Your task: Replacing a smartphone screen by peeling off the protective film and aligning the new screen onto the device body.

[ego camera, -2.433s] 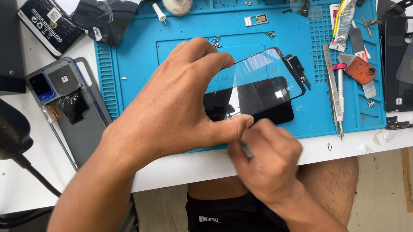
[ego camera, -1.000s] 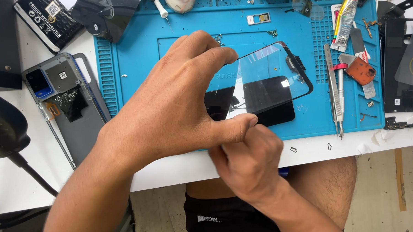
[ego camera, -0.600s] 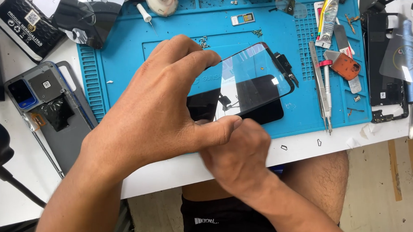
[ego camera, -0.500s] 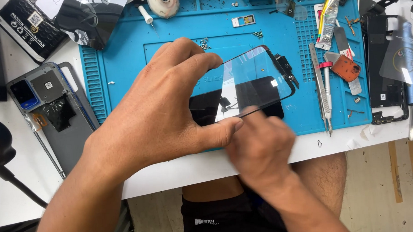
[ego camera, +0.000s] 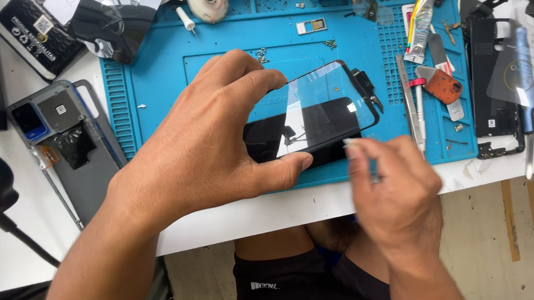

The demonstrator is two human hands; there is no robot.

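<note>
Head view. Left hand (ego camera: pixel 202 142): clamped on the phone screen panel (ego camera: pixel 315 119), thumb at its near edge, fingers over the far edge, held tilted above the blue work mat (ego camera: pixel 223 54). Right hand (ego camera: pixel 396 190): fingertips pinched together just beside the panel's near corner; whether they grip anything cannot be told. Step judged: peeling or edge cleaning. Black box with white label (ego camera: pixel 37 26), far left of counter. Glue tube (ego camera: pixel 418 25), upper right.

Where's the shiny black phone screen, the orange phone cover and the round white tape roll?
Shiny black glass phone screen (ego camera: pixel 330 108), head view: middle of the glass.
Orange plastic phone cover (ego camera: pixel 442 86), head view: its flat centre.
Round white tape roll (ego camera: pixel 207 1), head view: its white rim.
</note>
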